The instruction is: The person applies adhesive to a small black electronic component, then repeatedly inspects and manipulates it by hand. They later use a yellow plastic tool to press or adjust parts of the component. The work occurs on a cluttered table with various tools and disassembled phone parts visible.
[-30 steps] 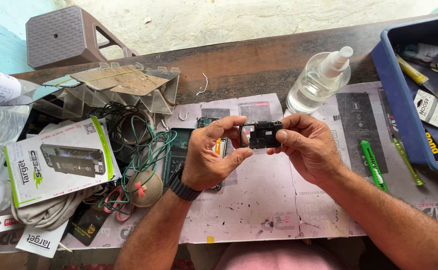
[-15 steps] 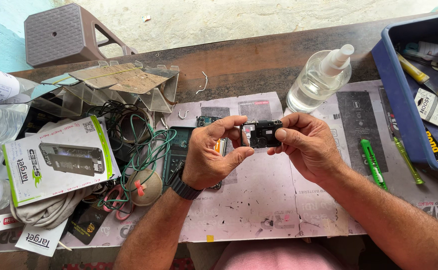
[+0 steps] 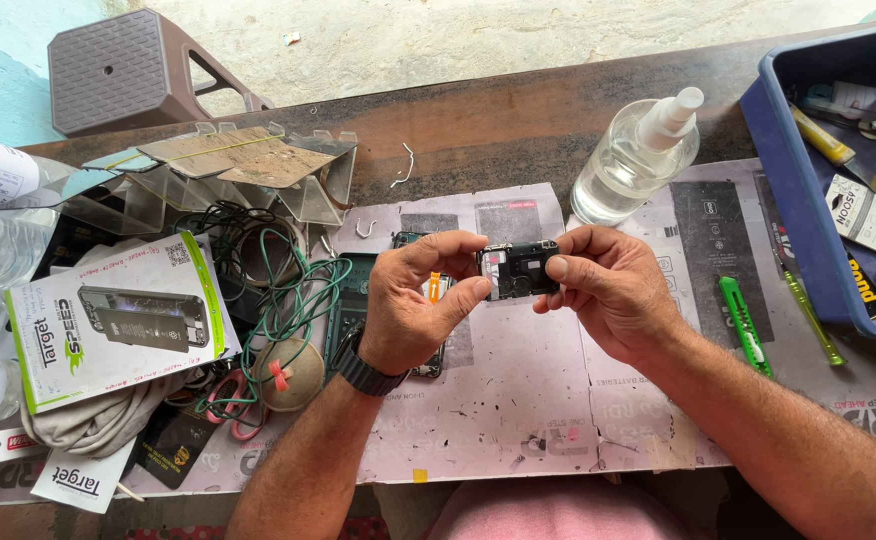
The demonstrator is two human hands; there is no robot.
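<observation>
While both hands, left hand (image 3: 413,305) and right hand (image 3: 613,290), pinch one phone part (image 3: 518,270), one spray bottle (image 3: 633,160) stands behind it on the paper-covered wooden table (image 3: 498,130).

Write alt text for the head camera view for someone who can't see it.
Both hands, left hand and right hand, hold a small black phone part between their fingers above a paper-covered workbench. A clear spray bottle, green utility knife and blue tool bin sit to the right.

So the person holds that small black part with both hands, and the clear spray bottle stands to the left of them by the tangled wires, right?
Not quite. Both hands, left hand and right hand, do hold the small black part, but the head view shows the clear spray bottle up to their right, away from the tangled wires.
</observation>
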